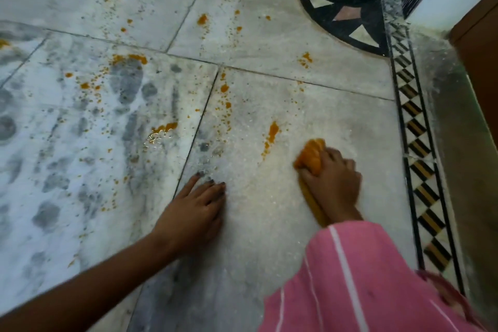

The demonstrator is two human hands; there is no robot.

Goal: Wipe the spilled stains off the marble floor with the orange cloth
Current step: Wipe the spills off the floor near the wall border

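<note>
On the floor (pixel 310 94), seen from the head camera, the right hand (pixel 332 179) is clamped on the bunched cloth (pixel 310 155). The nearest stain (pixel 272 132), a streak running roughly away from the person, lies just ahead and to the left of the cloth. The left hand (pixel 195 210), fingers spread, braces flat and is farther from it.

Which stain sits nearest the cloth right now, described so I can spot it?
Start at the marble slab bordered on the right by the black-and-tan checkered inlay strip. The right hand presses the orange cloth there. Just up-left of it lies the long orange streak: one solid smear, unlike the scattered specks around it.
</note>
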